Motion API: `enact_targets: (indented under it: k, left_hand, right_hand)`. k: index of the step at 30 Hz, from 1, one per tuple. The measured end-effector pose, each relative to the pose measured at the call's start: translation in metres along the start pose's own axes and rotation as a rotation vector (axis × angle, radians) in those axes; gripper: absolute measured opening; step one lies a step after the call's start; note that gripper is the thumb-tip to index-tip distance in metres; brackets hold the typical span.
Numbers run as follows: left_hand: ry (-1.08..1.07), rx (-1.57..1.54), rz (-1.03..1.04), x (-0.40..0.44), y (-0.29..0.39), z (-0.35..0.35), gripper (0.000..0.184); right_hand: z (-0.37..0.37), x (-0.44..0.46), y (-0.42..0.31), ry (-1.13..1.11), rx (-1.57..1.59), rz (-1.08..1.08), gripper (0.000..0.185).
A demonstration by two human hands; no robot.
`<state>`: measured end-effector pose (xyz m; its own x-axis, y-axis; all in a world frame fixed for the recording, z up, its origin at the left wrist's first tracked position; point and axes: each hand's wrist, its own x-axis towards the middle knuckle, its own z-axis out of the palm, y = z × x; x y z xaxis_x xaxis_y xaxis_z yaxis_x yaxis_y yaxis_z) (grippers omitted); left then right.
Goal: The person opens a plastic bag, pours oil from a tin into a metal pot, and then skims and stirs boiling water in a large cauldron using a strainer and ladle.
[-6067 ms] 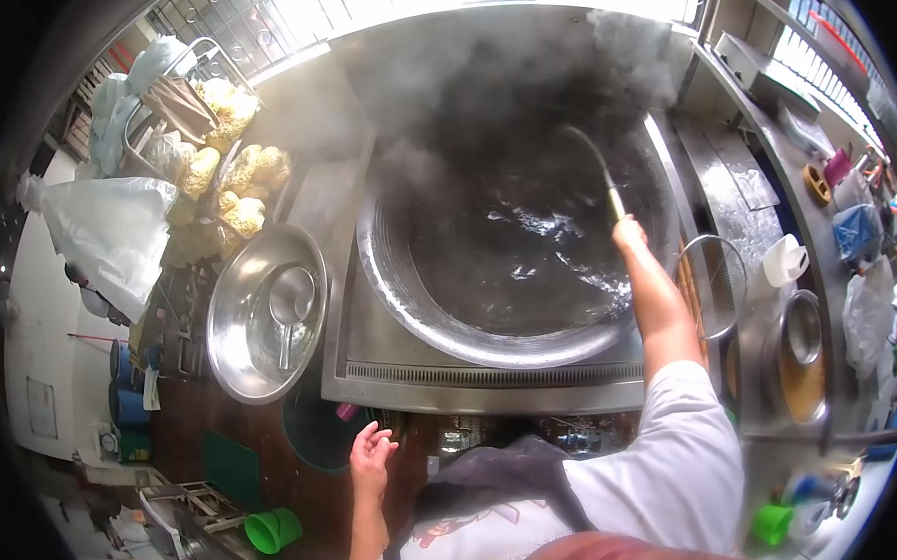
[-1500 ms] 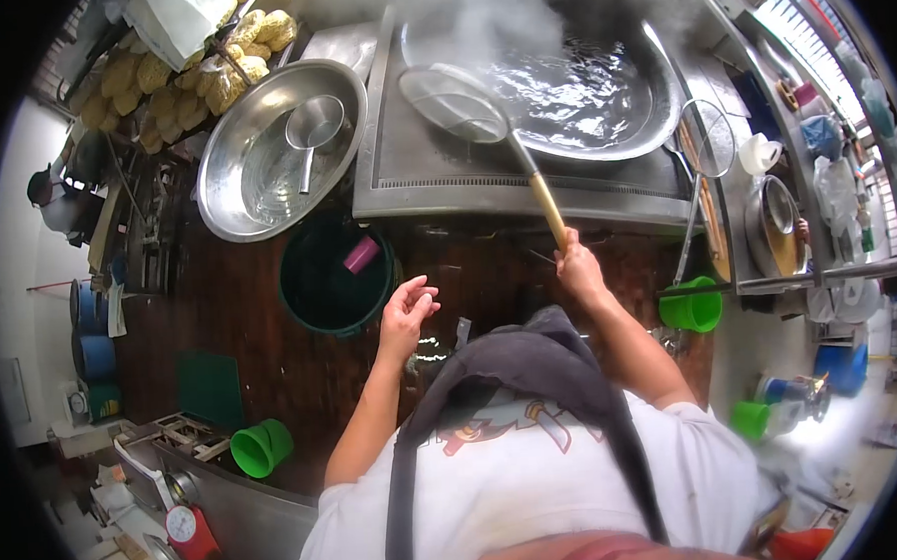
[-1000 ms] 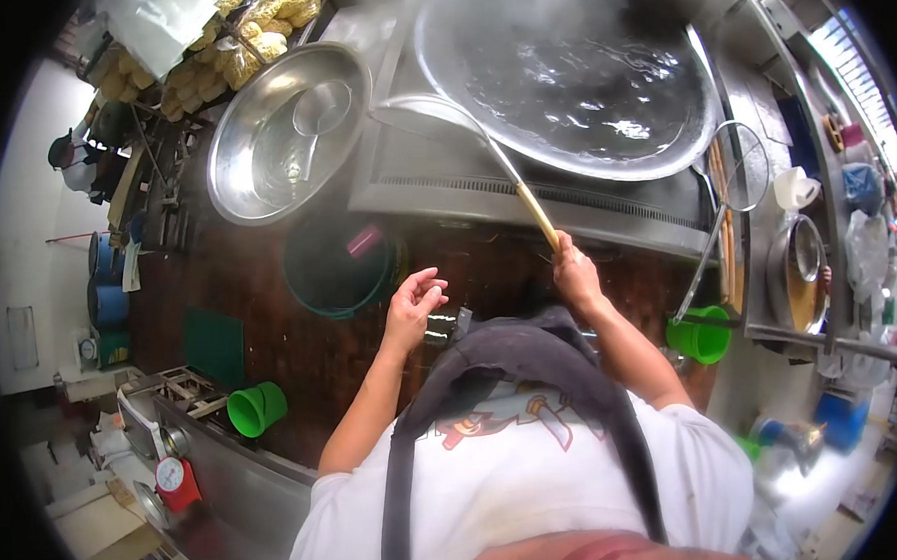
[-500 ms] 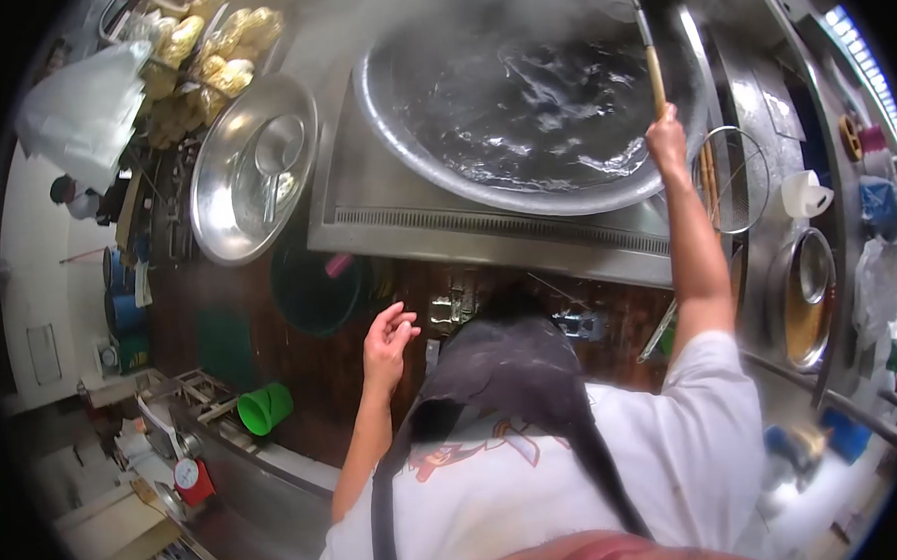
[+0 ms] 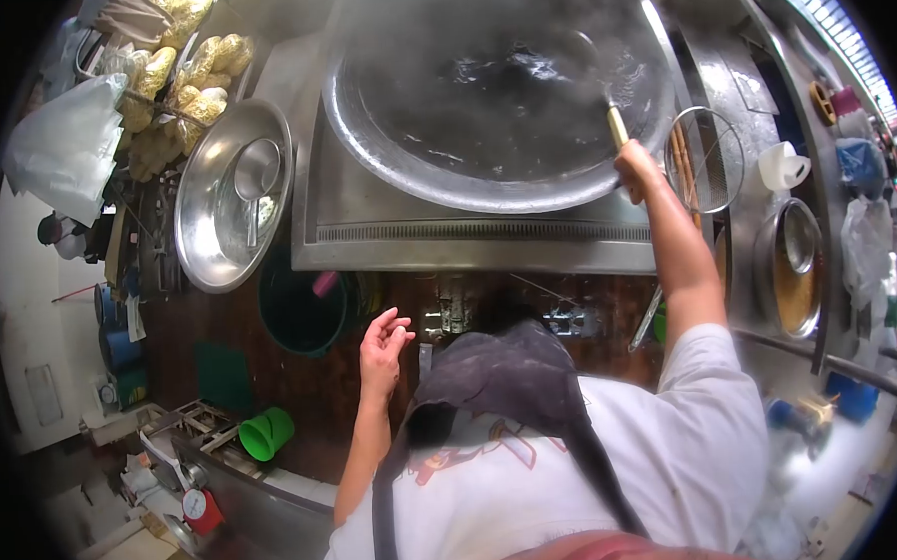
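Observation:
My right hand point(image 5: 640, 169) is wrapped round the wooden handle point(image 5: 617, 124) of a long tool, at the right rim of a wide metal pot point(image 5: 485, 200). The tool's far end reaches into the dark, rippling water point(image 5: 482, 128); steam and water hide its head, so its kind is unclear. My left hand point(image 5: 381, 355) hangs in the air in front of the stove point(image 5: 427, 243), left of my apron. Its fingers are loosely bent and apart, with nothing in them. Close to my right hand, a round wire strainer point(image 5: 708, 159) rests beside the pot.
Left of the stove sits a large steel bowl point(image 5: 194, 226) with a ladle point(image 5: 257, 173) in it. Bagged yellow noodles point(image 5: 205, 100) lie beyond. A dark green bucket point(image 5: 305, 326) stands on the floor below. At right are a white jug point(image 5: 784, 167) and a steel basin point(image 5: 810, 309).
My right hand has come back and down toward the pot's near right rim, moving the tool lower over the water. Steam has thickened, and my view has shifted slightly. My left hand stays almost still.

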<state>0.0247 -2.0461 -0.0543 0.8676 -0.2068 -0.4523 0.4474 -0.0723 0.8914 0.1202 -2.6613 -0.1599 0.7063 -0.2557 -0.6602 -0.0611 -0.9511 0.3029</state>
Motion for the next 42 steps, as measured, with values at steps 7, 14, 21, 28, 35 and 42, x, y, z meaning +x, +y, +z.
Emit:
enact_targets:
  k: [7,14,21,28,35,42]
  left_hand:
    - [-0.109,0.014,0.093,-0.004,-0.012,-0.033,0.038]
    - [-0.151,-0.044,0.121,-0.042,-0.037,-0.1,0.037]
    - [-0.144,-0.075,0.095,-0.076,-0.081,-0.188,0.038]
    - [-0.165,-0.059,0.103,-0.09,-0.083,-0.231,0.036]
    - [-0.09,-0.083,0.173,-0.11,-0.072,-0.248,0.035]
    - [-0.102,-0.049,0.197,-0.123,-0.077,-0.208,0.036]
  right_hand:
    - [-0.011,-0.063,-0.082,0.045,-0.269,-0.426,0.012]
    - [-0.026,-0.177,-0.208,0.058,1.45,0.027,0.019]
    - [-0.04,-0.239,-0.32,0.031,1.901,-0.051,0.014]
    - [-0.058,-0.301,-0.405,0.168,1.763,-0.118,0.012]
    - [-0.043,-0.336,-0.457,0.541,1.199,-0.066,0.03]
    - [0.056,-0.259,-0.478,0.739,0.767,-0.104,0.043]
